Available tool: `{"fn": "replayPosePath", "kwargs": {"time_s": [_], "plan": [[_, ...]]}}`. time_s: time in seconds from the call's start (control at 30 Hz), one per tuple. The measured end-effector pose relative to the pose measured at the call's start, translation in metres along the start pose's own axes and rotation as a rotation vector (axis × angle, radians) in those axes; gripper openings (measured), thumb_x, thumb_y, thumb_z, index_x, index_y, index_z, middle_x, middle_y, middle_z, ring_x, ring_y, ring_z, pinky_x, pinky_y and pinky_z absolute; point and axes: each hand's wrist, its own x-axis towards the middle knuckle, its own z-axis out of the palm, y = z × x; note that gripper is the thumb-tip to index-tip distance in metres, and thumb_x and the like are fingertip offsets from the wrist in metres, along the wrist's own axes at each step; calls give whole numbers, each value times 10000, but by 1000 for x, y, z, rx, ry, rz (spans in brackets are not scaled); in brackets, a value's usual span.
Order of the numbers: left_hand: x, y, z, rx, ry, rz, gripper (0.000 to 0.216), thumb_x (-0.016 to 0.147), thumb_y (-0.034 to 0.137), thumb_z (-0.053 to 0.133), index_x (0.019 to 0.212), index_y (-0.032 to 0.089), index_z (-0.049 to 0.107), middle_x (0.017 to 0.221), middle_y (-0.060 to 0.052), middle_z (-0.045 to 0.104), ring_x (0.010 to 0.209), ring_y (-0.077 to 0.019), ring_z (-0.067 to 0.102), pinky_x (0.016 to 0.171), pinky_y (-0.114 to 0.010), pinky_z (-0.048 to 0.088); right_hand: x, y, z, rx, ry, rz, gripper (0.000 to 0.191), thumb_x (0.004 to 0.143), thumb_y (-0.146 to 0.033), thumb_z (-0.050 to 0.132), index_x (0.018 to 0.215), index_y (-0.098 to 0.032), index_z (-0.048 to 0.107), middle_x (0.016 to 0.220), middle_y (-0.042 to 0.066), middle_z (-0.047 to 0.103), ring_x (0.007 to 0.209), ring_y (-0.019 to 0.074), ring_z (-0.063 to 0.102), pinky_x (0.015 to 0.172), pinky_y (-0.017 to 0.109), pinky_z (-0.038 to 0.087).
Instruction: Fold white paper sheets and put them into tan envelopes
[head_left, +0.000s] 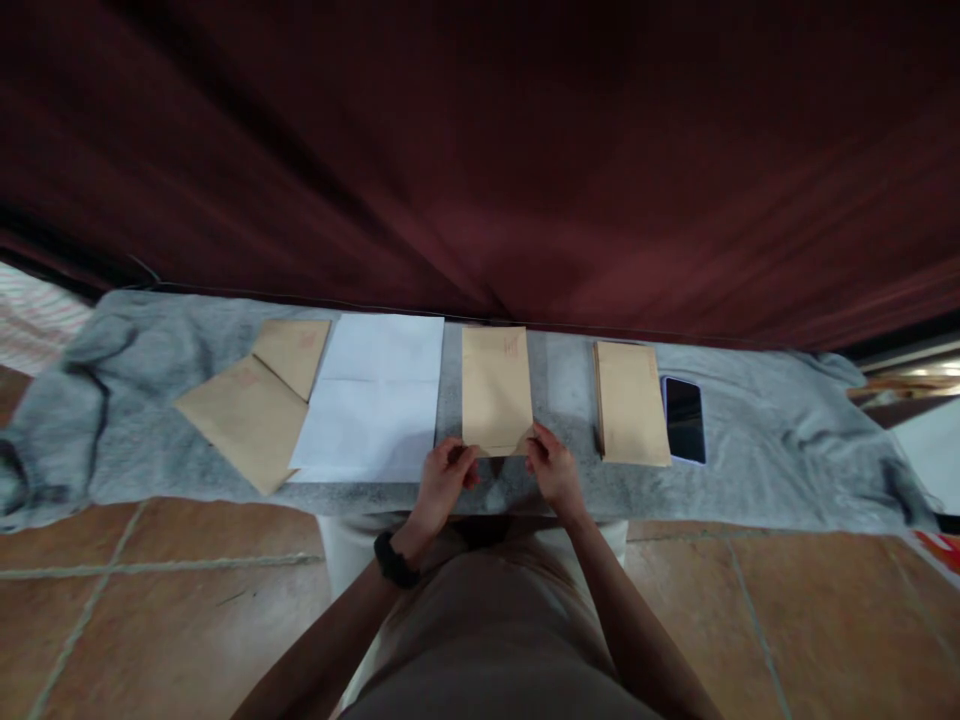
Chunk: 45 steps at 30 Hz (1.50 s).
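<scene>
A brown envelope point(496, 385) lies flat on the grey cloth point(780, 450) right in front of me. My left hand point(444, 482) pinches its near left corner with curled fingers. My right hand point(553, 468) pinches the near right corner the same way. A black band sits on my left wrist. To the left of the envelope lies a stack of white paper sheets point(375, 395).
Two brown envelopes point(259, 400) lie overlapped at the left of the white sheets. A stack of brown envelopes point(631, 402) and a dark phone point(684, 419) lie at the right. A dark red curtain point(480, 150) hangs behind. Orange floor tiles point(150, 610) are below.
</scene>
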Motion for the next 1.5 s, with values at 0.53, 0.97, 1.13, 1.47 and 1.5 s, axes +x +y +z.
{"fn": "replayPosePath", "kwargs": {"time_s": [0.53, 0.97, 1.13, 1.47, 1.5], "plan": [[18, -3, -2, 270, 39, -68, 155, 857, 217, 599, 969, 231, 493, 579, 95, 568, 402, -109, 543, 398, -198, 397, -3, -2, 4, -361, 22, -59, 329, 978, -309, 522, 1241, -177, 668, 985, 94, 788, 874, 238, 748, 814, 337, 577], [19, 5, 0, 439, -8, -118, 251, 894, 165, 571, 1114, 218, 461, 658, 78, 613, 418, -106, 561, 415, -197, 406, -22, -5, 6, -486, 51, -410, 384, 1040, -237, 424, 1373, -157, 597, 1247, 147, 687, 1163, 260, 642, 1008, 421, 543], [17, 5, 0, 426, -22, -91, 236, 889, 185, 594, 1088, 221, 472, 677, 75, 626, 403, -95, 547, 415, -194, 392, -35, -3, 17, -435, -92, -587, 454, 1039, -184, 397, 1472, -176, 533, 1447, 115, 603, 1377, 232, 519, 1165, 454, 451], [15, 7, 3, 414, -43, -62, 217, 876, 181, 547, 1081, 218, 485, 646, 72, 609, 406, -121, 548, 441, -229, 407, -39, 5, 13, -531, -135, -620, 484, 1030, -165, 399, 1502, -158, 504, 1512, 121, 551, 1441, 241, 469, 1194, 483, 422], [15, 7, 3, 423, -41, -64, 215, 879, 176, 544, 1082, 217, 488, 640, 74, 603, 407, -118, 543, 449, -227, 402, -40, 5, 13, -541, -136, -622, 484, 1030, -163, 398, 1501, -158, 504, 1513, 120, 550, 1442, 240, 468, 1196, 481, 419]]}}
